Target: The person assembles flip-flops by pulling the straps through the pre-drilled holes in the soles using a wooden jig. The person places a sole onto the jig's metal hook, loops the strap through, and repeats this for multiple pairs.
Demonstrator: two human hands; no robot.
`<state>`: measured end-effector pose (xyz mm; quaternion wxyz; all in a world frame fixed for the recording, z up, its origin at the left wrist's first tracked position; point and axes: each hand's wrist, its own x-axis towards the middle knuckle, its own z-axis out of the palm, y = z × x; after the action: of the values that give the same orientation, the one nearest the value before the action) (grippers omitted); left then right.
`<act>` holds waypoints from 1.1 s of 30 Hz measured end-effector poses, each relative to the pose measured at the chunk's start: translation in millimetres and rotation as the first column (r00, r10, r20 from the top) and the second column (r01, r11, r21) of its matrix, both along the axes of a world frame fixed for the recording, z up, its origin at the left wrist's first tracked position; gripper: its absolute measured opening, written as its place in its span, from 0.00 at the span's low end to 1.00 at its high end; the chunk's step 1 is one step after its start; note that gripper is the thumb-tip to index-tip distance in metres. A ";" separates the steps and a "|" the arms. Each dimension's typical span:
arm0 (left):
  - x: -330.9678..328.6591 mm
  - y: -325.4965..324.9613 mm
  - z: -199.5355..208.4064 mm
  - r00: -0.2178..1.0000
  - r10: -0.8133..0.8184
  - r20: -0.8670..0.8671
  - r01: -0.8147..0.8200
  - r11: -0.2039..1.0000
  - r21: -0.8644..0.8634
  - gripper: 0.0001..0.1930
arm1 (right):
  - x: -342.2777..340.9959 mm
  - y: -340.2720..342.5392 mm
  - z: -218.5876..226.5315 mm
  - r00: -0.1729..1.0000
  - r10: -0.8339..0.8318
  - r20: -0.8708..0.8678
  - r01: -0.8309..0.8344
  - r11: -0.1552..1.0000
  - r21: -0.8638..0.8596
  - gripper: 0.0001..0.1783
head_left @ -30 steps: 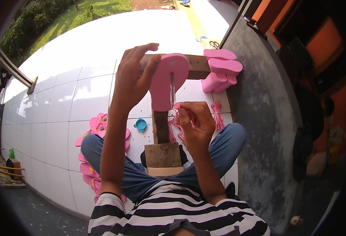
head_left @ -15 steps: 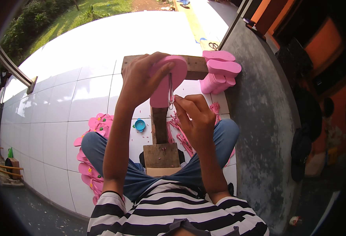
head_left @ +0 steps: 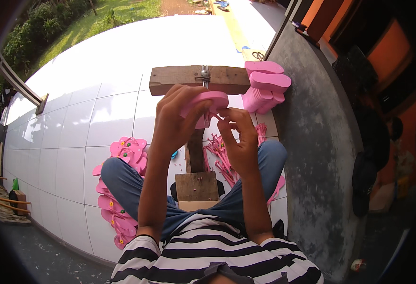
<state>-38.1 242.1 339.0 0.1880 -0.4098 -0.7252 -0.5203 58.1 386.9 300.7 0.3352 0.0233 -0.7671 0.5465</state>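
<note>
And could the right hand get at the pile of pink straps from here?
Probably yes: the pile of straps lies close by, between the wooden stand and the right knee, with no barrier visible, though the right hand seems busy at the pink sole.

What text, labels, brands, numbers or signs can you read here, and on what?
None readable.
Pink sole in the left hand: no lettering I can make out.
Stacked pink soles: none legible.
Wooden stand: none legible.
Small red-and-white item on the floor, lower right: too small and blurred to tell.
</note>
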 end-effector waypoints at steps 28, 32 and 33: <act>131.3 -33.4 -31.1 0.994 -0.073 0.086 0.045 0.956 0.290 0.15 | 110.6 -45.8 10.1 0.967 0.250 0.054 -0.230 0.941 -0.247 0.23; 105.9 -27.6 -46.8 0.964 0.135 0.230 -0.111 0.987 -0.117 0.13 | 94.2 -27.8 -14.1 0.943 -0.082 0.322 0.059 0.995 0.081 0.30; 102.1 -25.9 -45.5 0.961 0.142 0.236 -0.112 0.984 -0.136 0.13 | 92.1 -25.8 -11.5 0.929 -0.066 0.364 0.029 0.994 0.107 0.30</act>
<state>64.0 216.2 293.5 0.1048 -0.3057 -0.7980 -0.5087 150.2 361.1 289.2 0.1978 -0.0812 -0.8428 0.4939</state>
